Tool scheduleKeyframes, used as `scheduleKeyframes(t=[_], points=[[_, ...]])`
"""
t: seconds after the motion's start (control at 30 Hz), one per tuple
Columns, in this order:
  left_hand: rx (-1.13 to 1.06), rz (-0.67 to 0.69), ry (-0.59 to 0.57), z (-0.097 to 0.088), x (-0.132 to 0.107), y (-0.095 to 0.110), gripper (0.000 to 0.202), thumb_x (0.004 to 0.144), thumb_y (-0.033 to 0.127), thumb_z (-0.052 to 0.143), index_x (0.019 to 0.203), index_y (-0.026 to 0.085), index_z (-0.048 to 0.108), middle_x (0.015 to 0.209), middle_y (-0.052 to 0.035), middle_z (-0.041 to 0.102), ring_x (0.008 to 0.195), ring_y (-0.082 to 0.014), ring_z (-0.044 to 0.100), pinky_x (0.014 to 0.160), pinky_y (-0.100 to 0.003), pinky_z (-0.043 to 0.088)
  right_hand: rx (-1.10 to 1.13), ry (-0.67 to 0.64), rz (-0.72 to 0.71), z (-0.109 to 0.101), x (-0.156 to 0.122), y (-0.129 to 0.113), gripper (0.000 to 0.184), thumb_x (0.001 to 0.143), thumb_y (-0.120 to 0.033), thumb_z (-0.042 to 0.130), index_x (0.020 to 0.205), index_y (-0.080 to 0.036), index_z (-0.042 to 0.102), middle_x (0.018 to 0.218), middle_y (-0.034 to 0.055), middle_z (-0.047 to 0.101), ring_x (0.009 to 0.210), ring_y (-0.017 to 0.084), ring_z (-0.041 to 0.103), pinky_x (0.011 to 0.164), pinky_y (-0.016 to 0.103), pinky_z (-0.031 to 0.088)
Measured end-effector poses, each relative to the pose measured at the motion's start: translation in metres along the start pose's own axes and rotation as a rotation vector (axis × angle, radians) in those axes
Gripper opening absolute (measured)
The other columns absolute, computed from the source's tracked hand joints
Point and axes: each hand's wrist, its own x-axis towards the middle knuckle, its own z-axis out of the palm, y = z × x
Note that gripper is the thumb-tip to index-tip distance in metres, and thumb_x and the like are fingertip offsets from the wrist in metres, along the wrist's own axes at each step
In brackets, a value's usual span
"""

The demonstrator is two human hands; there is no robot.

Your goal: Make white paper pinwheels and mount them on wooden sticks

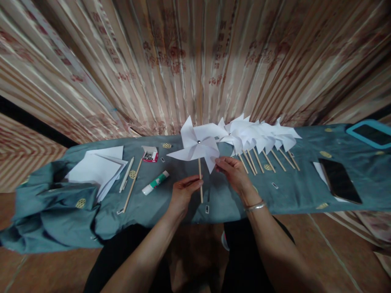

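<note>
A white paper pinwheel (197, 146) on a thin wooden stick (200, 181) stands upright above the teal cloth (183, 203). My left hand (183, 193) pinches the stick near its middle. The fingertips of my right hand (233, 171) pinch the lower right blade of the pinwheel. A silver pin sits at the pinwheel's hub. A silver bangle circles my right wrist.
A row of several finished pinwheels (262, 138) lies to the right. A stack of white paper (97, 169), a pen (126, 175), a spare stick (132, 185), a glue stick (155, 182) and a small pin box (150, 154) lie left. A dark phone (339, 179) and a teal-framed tablet (369, 133) sit far right. A curtain hangs behind.
</note>
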Motion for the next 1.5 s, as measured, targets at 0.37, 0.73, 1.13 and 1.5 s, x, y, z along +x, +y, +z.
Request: scheduleKeyframes(t=[0.37, 0.73, 1.13, 1.5], points=[[0.009, 0.008, -0.024, 0.001, 0.000, 0.001, 0.035, 0.046, 0.030, 0.091, 0.076, 0.016, 0.079, 0.075, -0.0058, 0.076, 0.072, -0.0157, 0.065, 0.077, -0.030, 0.048, 0.025, -0.030, 0.032, 0.004, -0.002, -0.001, 0.037, 0.058, -0.053, 0.083, 0.057, -0.021, 0.066, 0.059, -0.0015, 0.062, 0.057, 0.011, 0.052, 0.058, 0.026, 0.044], [0.011, 0.007, -0.035, 0.000, 0.000, -0.002, 0.037, 0.047, 0.031, 0.091, 0.078, 0.016, 0.079, 0.074, -0.0058, 0.076, 0.072, -0.0158, 0.065, 0.077, -0.030, 0.048, 0.059, -0.105, 0.049, 0.010, -0.009, -0.003, 0.034, 0.061, -0.050, 0.084, 0.057, -0.021, 0.066, 0.063, -0.0009, 0.065, 0.060, 0.011, 0.053, 0.062, 0.026, 0.045], [-0.001, 0.014, -0.069, 0.000, -0.001, -0.003, 0.035, 0.050, 0.029, 0.090, 0.080, 0.016, 0.080, 0.080, -0.0077, 0.077, 0.079, -0.0188, 0.067, 0.083, -0.033, 0.049, -0.005, -0.180, 0.027, 0.017, -0.012, -0.001, 0.031, 0.062, -0.048, 0.084, 0.060, -0.020, 0.071, 0.062, -0.0009, 0.067, 0.060, 0.011, 0.054, 0.062, 0.026, 0.043], [0.033, -0.011, -0.047, -0.001, -0.002, -0.002, 0.033, 0.047, 0.030, 0.091, 0.075, 0.019, 0.080, 0.079, -0.0056, 0.077, 0.073, -0.0152, 0.063, 0.074, -0.029, 0.047, -0.091, 0.307, -0.226, -0.029, 0.010, -0.010, 0.030, 0.062, -0.048, 0.082, 0.062, -0.022, 0.069, 0.062, -0.0010, 0.066, 0.057, 0.013, 0.054, 0.059, 0.028, 0.043]])
